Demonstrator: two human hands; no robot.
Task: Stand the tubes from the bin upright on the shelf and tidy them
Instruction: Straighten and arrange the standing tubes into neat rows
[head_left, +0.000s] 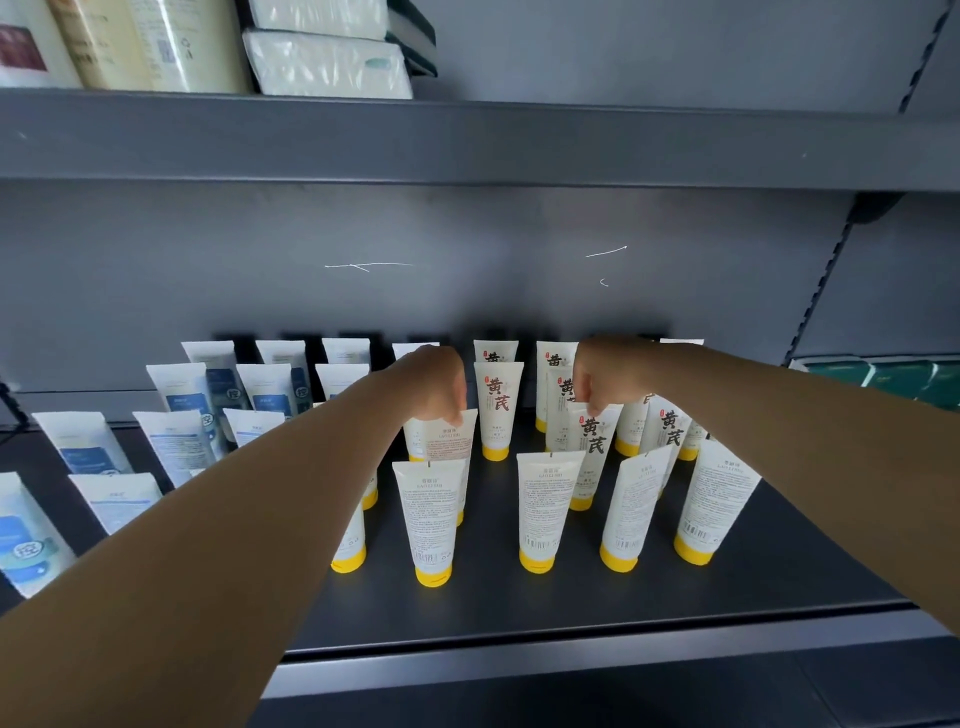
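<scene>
On shelf (571, 597): upright yellow-capped tubes (545, 509)

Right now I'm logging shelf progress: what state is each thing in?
Left hand: pinching the top of a white yellow-capped tube, upright.
Right hand: pinching another yellow-capped tube, upright.
Front yellow-capped tubes: standing cap-down.
Blue-labelled white tubes: standing.

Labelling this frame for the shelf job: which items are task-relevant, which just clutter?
Job:
yellow-capped tubes
left hand, pinching a tube top
right hand, pinching a tube top
shelf

Lying about:
blue-labelled tubes
tissue packs on upper shelf
green packs far right
</scene>
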